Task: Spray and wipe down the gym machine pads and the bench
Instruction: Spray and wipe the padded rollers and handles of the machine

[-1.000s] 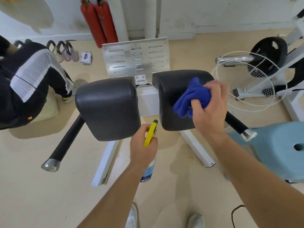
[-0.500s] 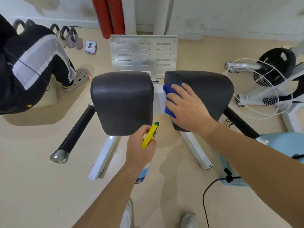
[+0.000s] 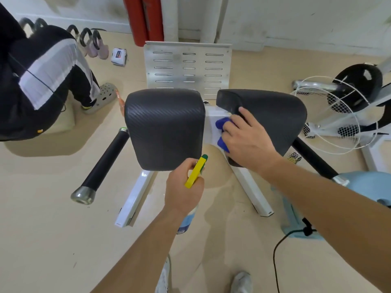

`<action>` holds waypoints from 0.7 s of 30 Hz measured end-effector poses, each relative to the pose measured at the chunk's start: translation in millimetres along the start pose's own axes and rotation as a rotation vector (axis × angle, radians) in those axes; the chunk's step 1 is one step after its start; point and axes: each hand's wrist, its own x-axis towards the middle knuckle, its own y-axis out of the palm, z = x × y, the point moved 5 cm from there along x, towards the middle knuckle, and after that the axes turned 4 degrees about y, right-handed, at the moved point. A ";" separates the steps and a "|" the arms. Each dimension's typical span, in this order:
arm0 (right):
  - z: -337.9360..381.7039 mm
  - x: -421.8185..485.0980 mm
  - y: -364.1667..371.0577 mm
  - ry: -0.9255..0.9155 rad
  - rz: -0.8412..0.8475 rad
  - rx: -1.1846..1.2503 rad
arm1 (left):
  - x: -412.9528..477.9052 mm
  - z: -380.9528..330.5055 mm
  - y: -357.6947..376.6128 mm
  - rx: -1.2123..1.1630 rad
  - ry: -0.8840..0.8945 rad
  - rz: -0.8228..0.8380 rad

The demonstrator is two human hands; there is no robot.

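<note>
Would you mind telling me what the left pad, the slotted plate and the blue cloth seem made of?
Left pad: likely vinyl over foam, matte black with a woven, carbon-fibre-like texture.
Slotted plate: seemingly bare metal, dull silver-grey sheen with cut slots.
Blue cloth: soft fabric, perhaps microfibre, bunched into folds under the right hand.

Narrow gap between left pad (image 3: 165, 127) and right pad (image 3: 275, 117), open floor (image 3: 46, 233) in front
</note>
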 end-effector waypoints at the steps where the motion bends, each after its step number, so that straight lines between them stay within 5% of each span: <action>1: -6.5 5.5 -2.5 0.056 0.003 0.004 | 0.3 1.5 0.4 0.011 -0.017 0.001; 11: 65.2 -30.9 58.9 -0.231 0.272 -0.049 | 0.8 10.9 8.5 0.033 -0.006 -0.031; 16: 39.2 -45.3 46.9 -0.335 0.082 -0.053 | -4.4 9.7 17.2 0.030 -0.009 -0.030; 21: -4.8 -62.0 27.2 -0.085 -0.226 0.100 | -5.6 10.9 28.1 -0.052 -0.064 -0.068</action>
